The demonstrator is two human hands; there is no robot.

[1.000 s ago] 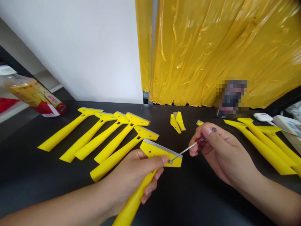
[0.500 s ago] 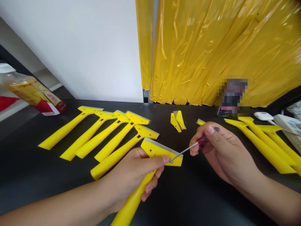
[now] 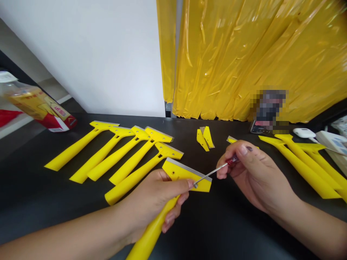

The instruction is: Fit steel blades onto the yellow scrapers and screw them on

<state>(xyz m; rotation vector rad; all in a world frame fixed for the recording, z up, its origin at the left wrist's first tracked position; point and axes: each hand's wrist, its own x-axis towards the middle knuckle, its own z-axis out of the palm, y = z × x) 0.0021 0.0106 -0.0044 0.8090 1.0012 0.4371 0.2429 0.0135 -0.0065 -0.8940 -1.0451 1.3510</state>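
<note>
My left hand (image 3: 159,195) is closed round the neck of a yellow scraper (image 3: 203,185), its thumb pressed on the head beside a small screw (image 3: 195,186). A metal blade edge runs along the top of that head, and an open screw hole shows at its left. Between the fingers and thumb of my right hand (image 3: 249,169) is a screwdriver (image 3: 214,171) with a dark red handle. Its tip meets the screw by my left thumb. Just left of the held tool, several yellow scrapers (image 3: 127,166) with blades lie in an overlapping row.
Small yellow plates (image 3: 203,139) with blades lie at the table's back. More yellow handles (image 3: 303,166) rest at the right. A phone (image 3: 268,112) leans against yellow plastic sheeting (image 3: 230,57). A drink bottle (image 3: 40,104) stands at the left; a white case (image 3: 304,133) lies back right.
The screwdriver has shifted slightly left along with my right hand. Its tip and the screw now sit closer to my left thumb. My left hand's grip is unchanged.
</note>
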